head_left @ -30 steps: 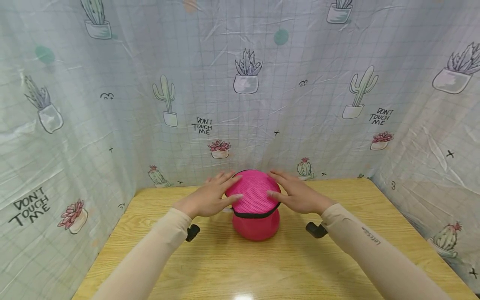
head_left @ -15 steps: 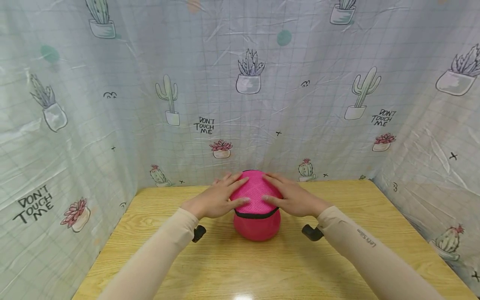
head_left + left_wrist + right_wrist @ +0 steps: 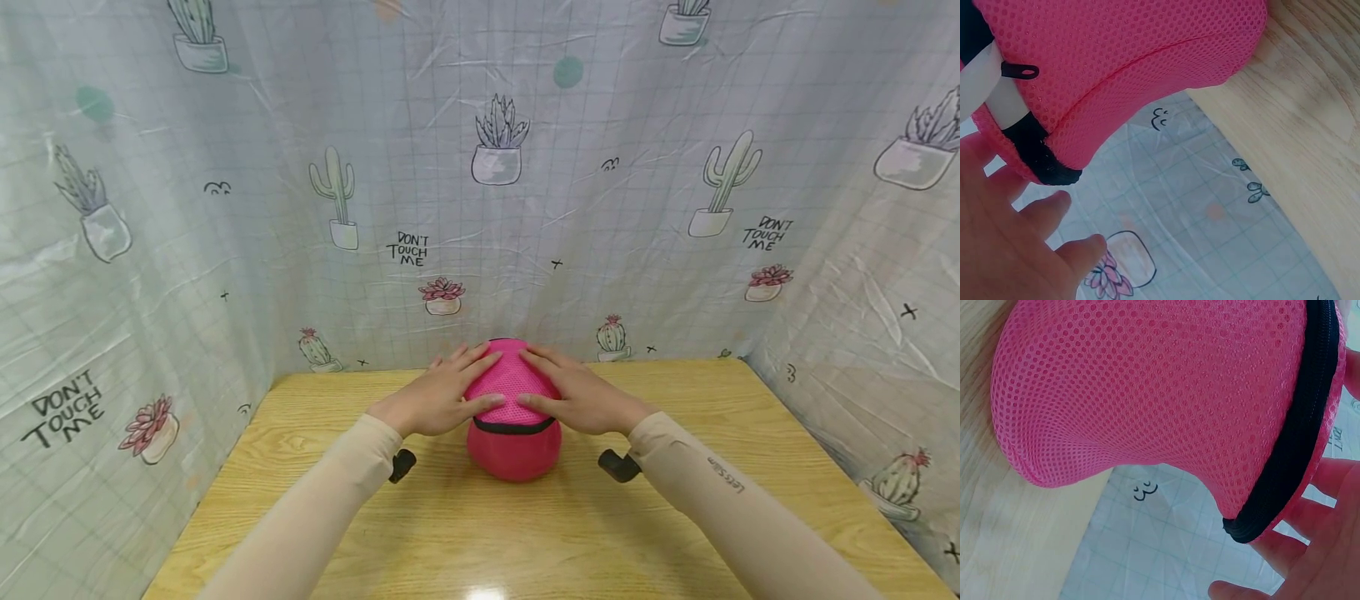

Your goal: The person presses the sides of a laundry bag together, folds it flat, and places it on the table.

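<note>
A pink mesh zip bag (image 3: 514,454) stands on the table in the head view, with a black zipper (image 3: 513,427) round its upper part. My left hand (image 3: 438,392) rests on the left of its rounded top, fingers spread. On the right side my right hand (image 3: 585,390) lies the same way, its thumb near the other thumb. In the left wrist view a black zipper pull (image 3: 1020,70) shows beside a white strip (image 3: 1007,106) at the zipper. The right wrist view shows fingers behind the bag's top rim. The inside of the bag is hidden.
The wooden table (image 3: 480,533) reaches back to a curtain (image 3: 390,167) printed with potted cacti, which also hangs at both sides. Black wrist-camera parts (image 3: 619,465) stick out beneath the sleeves.
Both hands have moved inward over the bag's top, and the thumbs are closer together. The visible pink top between them has narrowed. The bag stands in the same place.
</note>
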The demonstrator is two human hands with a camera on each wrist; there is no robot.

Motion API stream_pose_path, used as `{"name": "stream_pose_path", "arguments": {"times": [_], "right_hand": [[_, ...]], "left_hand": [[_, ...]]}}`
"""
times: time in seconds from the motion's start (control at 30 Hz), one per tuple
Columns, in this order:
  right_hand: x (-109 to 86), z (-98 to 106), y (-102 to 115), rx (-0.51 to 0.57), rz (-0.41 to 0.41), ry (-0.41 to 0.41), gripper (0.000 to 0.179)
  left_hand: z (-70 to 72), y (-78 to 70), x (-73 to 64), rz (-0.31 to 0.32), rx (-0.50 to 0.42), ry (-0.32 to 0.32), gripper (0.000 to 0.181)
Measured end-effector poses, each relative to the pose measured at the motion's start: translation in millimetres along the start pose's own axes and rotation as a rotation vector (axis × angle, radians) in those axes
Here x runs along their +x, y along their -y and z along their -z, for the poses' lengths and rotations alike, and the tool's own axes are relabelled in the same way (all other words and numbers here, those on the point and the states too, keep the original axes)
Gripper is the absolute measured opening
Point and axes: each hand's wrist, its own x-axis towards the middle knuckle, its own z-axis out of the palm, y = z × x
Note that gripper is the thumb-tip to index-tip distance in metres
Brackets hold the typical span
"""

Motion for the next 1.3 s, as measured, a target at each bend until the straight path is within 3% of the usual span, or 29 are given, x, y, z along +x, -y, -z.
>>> {"name": "stream_pose_path", "arguments": {"times": [0.3, 1.3], "right_hand": [[1.4, -0.7, 0.1, -0.005, -0.003, 0.003, 0.08], [4.6, -5.4, -7.1, 0.0, -0.031, 0.024, 0.082]], "left_hand": [[-4.1, 1.1, 4.8, -0.023, -0.009, 0.009, 0.079], [-10.0, 3.7, 8.7, -0.009, -0.031, 0.033, 0.078]]}}
